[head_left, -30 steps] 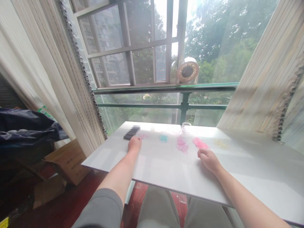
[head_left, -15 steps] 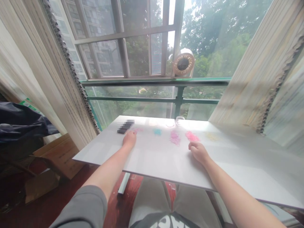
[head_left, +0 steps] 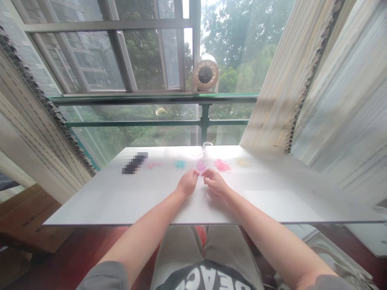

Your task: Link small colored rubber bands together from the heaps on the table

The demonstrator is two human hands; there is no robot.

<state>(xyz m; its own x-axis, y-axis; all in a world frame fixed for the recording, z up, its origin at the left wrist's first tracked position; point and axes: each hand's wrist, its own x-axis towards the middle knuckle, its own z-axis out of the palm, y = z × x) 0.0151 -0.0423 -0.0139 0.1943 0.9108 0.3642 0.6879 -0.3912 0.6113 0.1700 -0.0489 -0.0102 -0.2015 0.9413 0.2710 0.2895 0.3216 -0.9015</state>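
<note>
Both hands meet at pink pile [head_left: 201,166] on surface [head_left: 272,193]; left hand [head_left: 188,183] and right hand [head_left: 214,182] pinched, contents unclear. Step: picking from pile. Next needs fine fingertip pinch

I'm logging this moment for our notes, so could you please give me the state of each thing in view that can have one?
left hand: on the white board, fingertips at the magenta pile
right hand: on the board, fingertips meeting the left's
magenta pile: loose heap, touched at its near edge
pink pile: loose heap, untouched
teal pile: small heap, untouched
glass cup: upright
</note>
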